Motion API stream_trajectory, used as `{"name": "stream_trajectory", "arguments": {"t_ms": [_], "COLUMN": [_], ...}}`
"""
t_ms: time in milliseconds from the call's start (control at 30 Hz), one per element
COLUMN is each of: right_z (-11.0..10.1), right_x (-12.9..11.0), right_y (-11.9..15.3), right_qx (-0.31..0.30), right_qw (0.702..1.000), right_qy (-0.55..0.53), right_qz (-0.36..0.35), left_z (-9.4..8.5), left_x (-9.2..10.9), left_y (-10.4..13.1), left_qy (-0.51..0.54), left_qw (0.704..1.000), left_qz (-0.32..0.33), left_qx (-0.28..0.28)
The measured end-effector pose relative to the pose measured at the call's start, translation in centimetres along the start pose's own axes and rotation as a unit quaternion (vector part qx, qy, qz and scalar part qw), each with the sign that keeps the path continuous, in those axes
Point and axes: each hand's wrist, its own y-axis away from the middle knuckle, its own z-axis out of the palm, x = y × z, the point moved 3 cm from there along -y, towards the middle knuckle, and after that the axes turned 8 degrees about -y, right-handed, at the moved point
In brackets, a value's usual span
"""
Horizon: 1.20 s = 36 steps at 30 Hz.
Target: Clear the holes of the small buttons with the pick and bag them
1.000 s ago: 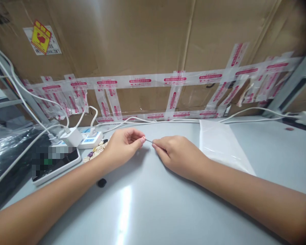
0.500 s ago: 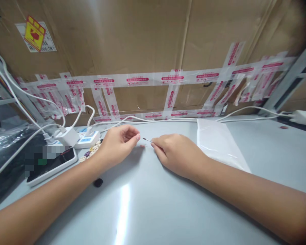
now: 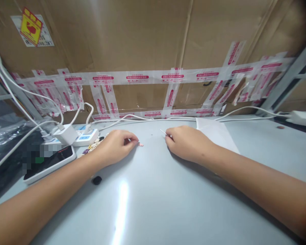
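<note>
My left hand (image 3: 118, 146) is low over the grey table (image 3: 153, 197), thumb and forefinger pinched at the edge of a small pink piece (image 3: 141, 145) lying on the surface. To its right, my right hand (image 3: 185, 141) is closed around a thin metal tool (image 3: 163, 132), whose tip points up and left. The tool's rear part is hidden in the fist. A gap of bare table separates the two hands. Behind my left wrist lies a row of small cream, yellow and purple pieces (image 3: 91, 147), partly covered by the arm.
A phone (image 3: 51, 165), a charger (image 3: 66, 134) and a power strip (image 3: 86, 137) with white cables are at the left. A black round object (image 3: 97, 180) lies near my left forearm. A white sheet (image 3: 216, 132) is beyond my right forearm; a taped cardboard box (image 3: 142, 37) stands behind.
My right hand has moved right with the tool, away from my left hand. My left hand has lowered to the table, its fingertips now at the pink piece.
</note>
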Motion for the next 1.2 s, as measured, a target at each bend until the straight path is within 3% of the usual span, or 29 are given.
{"name": "stream_trajectory", "arguments": {"t_ms": [200, 333, 433, 533, 633, 767, 933, 1033, 1200], "right_z": [0.3, 0.9, 2.1, 2.9, 2.9, 2.5, 2.1, 2.1, 2.6], "right_x": [0.4, -0.3, -0.4, -0.3, -0.3, -0.7, -1.0, -0.7, 0.0], "right_y": [-0.1, -0.3, -0.5, -0.7, -0.7, -0.6, -0.5, -0.7, -1.1], "right_qx": [0.010, 0.077, 0.043, -0.018, -0.037, -0.014, 0.065, 0.109, 0.040], "right_qw": [1.000, 0.984, 0.975, 0.977, 0.977, 0.974, 0.958, 0.956, 0.980], "right_qy": [0.014, -0.021, -0.030, -0.046, -0.062, -0.068, -0.094, -0.106, -0.089], "right_qz": [-0.014, -0.158, -0.218, -0.207, -0.201, -0.217, -0.262, -0.249, -0.175], "left_z": [0.0, 0.1, 0.2, 0.3, 0.3, 0.3, 0.2, 0.2, 0.3], "left_x": [-0.8, 0.2, 1.2, 1.8, 1.8, 1.6, 1.7, 1.7, 1.7], "left_y": [-0.1, 0.2, 0.5, 0.8, 0.9, 0.8, 0.7, 0.7, 0.8], "left_qy": [-0.054, -0.043, -0.052, -0.073, -0.079, -0.078, -0.074, -0.075, -0.074], "left_qw": [0.998, 0.995, 0.990, 0.986, 0.986, 0.986, 0.986, 0.985, 0.986], "left_qz": [0.032, 0.092, 0.134, 0.147, 0.148, 0.144, 0.149, 0.152, 0.146], "left_qx": [0.022, 0.020, 0.000, -0.019, -0.023, -0.021, -0.019, -0.019, -0.025]}}
